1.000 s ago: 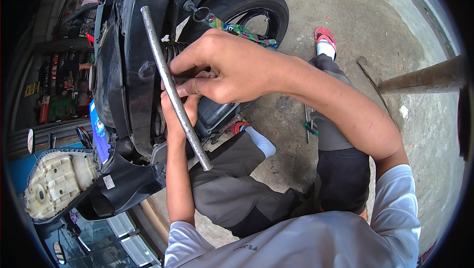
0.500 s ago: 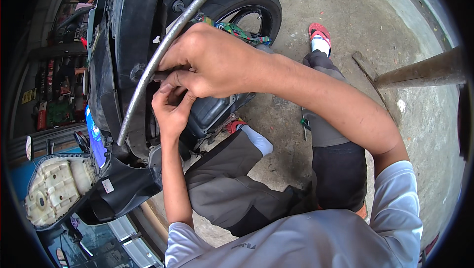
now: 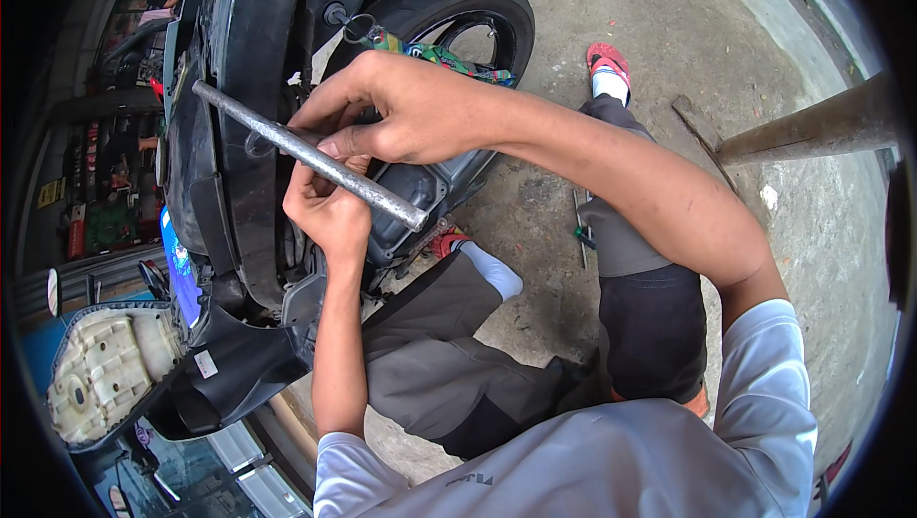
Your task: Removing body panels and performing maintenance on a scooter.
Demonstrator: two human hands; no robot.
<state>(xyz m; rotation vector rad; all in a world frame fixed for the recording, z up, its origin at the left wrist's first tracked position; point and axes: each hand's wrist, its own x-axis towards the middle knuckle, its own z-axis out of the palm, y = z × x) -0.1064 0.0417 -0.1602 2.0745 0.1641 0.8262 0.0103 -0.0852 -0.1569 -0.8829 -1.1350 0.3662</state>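
A straight grey metal bar (image 3: 368, 190) slants across the front of both my hands, close to the motor scooter's black body (image 3: 263, 31). My right hand (image 3: 411, 107) is closed on the bar near its middle, with the thumb against it and the other fingers curled behind. Just below, my left hand (image 3: 331, 217) has its fingers drawn together under the bar. Whatever they pinch is hidden by the bar and my right fingers. The dark engine casing (image 3: 406, 195) lies right behind my hands.
The scooter's rear wheel (image 3: 511, 31) stands beyond my hands, with a colourful cloth (image 3: 458, 62) near it. A detached seat (image 3: 115, 365) shows its underside at left. A green-handled tool (image 3: 584, 233) lies on the concrete floor beside my leg. A wooden post (image 3: 812, 136) rises at right.
The metal bar has swung round: it sloped up to the right before and now slopes down to the right. My right fingers have shifted along with it; my left hand stays nearly in place.
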